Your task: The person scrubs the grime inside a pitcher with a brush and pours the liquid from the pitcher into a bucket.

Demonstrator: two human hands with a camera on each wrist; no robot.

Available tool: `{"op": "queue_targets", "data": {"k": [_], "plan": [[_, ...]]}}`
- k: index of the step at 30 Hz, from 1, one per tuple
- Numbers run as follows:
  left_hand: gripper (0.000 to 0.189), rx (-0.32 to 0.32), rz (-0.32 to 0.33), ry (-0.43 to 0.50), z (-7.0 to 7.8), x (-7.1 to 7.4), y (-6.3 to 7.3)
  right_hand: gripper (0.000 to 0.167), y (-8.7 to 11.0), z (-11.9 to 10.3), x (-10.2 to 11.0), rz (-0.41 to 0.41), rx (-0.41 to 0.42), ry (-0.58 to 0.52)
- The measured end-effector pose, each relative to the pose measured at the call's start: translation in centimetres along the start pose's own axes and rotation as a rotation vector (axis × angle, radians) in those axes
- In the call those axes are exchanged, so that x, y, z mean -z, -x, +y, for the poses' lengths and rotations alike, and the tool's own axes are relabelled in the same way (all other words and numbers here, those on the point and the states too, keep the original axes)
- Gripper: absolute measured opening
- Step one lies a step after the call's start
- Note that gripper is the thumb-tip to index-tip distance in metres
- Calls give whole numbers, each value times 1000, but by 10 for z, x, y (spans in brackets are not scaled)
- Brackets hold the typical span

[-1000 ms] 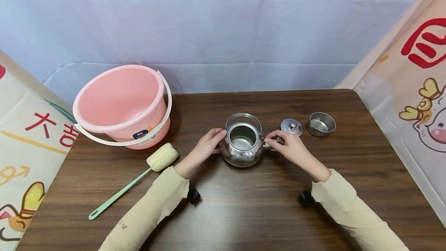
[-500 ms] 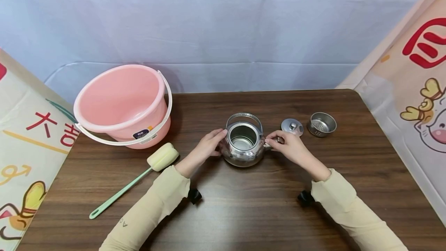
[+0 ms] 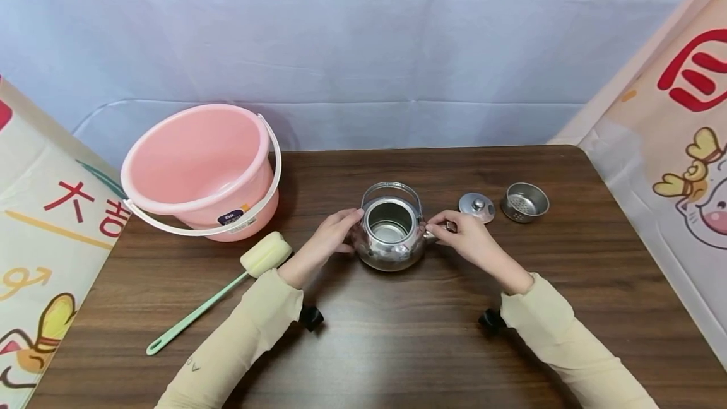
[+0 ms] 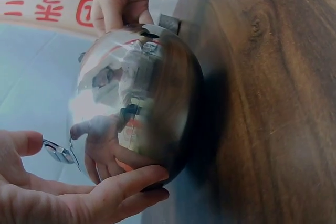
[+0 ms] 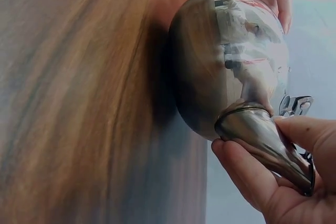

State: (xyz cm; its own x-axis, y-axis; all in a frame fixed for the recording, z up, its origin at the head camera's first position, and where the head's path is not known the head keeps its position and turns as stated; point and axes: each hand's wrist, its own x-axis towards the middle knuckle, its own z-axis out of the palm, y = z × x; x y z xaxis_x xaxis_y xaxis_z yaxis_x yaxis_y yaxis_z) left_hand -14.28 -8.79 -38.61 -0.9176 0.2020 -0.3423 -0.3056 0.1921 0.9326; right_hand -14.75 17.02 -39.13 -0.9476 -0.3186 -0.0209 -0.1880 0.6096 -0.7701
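A shiny steel teapot [image 3: 388,256] stands upright and lidless between the two hands, its hoop handle [image 3: 390,185] raised behind the mouth. My left hand [image 3: 326,237] holds its left side; in the left wrist view the thumb is by the handle's joint and the fingers [image 4: 131,182] lie along the lower belly. With thumb and fingers, my right hand [image 3: 467,240] grips the spout [image 5: 265,140], which points right. Inside the pot I see only bare metal. A steel lid [image 3: 476,206] with a knob lies just beyond the right hand, beside a perforated strainer [image 3: 525,202].
At the back left stands a pink bucket [image 3: 261,175] with a white handle. In front of it lies a sponge brush [image 3: 265,254] with a long green handle. The wooden table [image 3: 386,339] ends at a pale cloth backdrop [image 3: 352,49]; printed cloths hang at both sides.
Over the last half second the teapot has shifted slightly left, both hands moving with it. Bucket, brush, lid and strainer stay where they were.
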Motion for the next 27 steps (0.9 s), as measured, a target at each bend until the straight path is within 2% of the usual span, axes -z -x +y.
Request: {"op": "queue_targets", "data": {"k": [4, 12, 17, 27], "plan": [[53, -11, 12, -3, 5, 7, 4, 19, -4, -8, 0, 10, 35, 24], [56, -55, 33, -20, 27, 24, 14, 20, -16, -29, 3, 55, 82, 72], [56, -83, 46, -29, 43, 36, 21, 17, -24, -46, 5, 123, 135, 117], [54, -144, 77, -29, 78, 59, 33, 16, -38, -84, 16, 211, 225, 134]]}}
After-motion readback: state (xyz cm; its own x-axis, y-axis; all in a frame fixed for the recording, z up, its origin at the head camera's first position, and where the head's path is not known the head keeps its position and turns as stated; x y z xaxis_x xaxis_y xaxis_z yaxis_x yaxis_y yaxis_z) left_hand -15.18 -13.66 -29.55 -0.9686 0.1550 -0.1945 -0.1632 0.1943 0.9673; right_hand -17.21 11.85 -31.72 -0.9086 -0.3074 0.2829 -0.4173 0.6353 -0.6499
